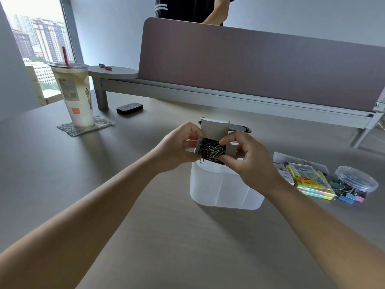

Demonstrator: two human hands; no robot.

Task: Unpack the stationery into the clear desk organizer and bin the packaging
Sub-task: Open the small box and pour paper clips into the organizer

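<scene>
I am holding the small cardboard box of paper clips [212, 151] right over the clear desk organizer [225, 186], so that anything that slips out should drop inside rather than onto the desk [145, 205]. My left hand [177, 147] is gripping the box's left end, fingers curled round it and the thumb pressing its near side; my right hand [248, 157] is pinching the right end between thumb and forefinger, holding the side flap out of the way. The lid flap [214, 129] is standing up on the far side, leaving the mouth wide open — one clip is already hanging over the near edge. I judge the box is ready to be tipped, and the risk is a tangled clump falling all at once. To the right, the sticky-note packs [308, 178] and the tub of binder clips [356, 180] are waiting near the organizer, close enough to reach next. On the far left, a drink cup [73, 94] is standing on a coaster, well apart from the work.
</scene>
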